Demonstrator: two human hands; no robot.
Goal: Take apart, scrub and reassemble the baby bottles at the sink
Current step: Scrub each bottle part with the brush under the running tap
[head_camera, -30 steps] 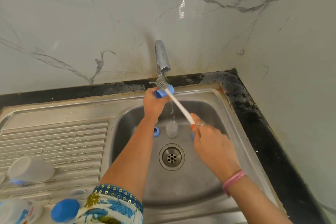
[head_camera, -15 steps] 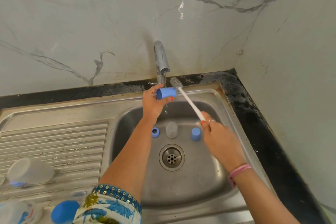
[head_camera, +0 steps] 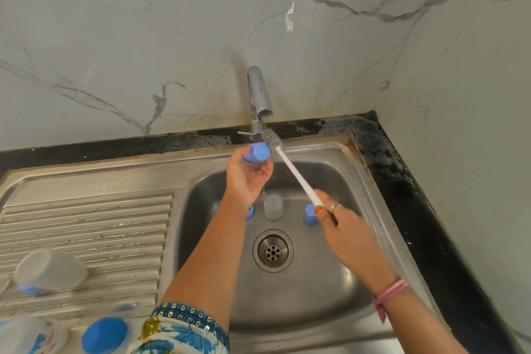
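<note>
Withdrawn from the blue cap (head_camera: 256,152), my brush (head_camera: 274,142) sits beside it; both hands grip; I'd re-enter squarely under the faucet (head_camera: 259,98).

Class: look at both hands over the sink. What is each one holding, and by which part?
The left hand grips a blue bottle cap round its side, fingertips only. The right hand holds a bottle brush by the lower end of its white handle.

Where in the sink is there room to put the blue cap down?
The basin floor is bare in front of the drain. Behind the drain it is crowded: a blue ring, a clear cup and a blue cap stand in a row. The drainboard ribs are bare in the middle.
</note>
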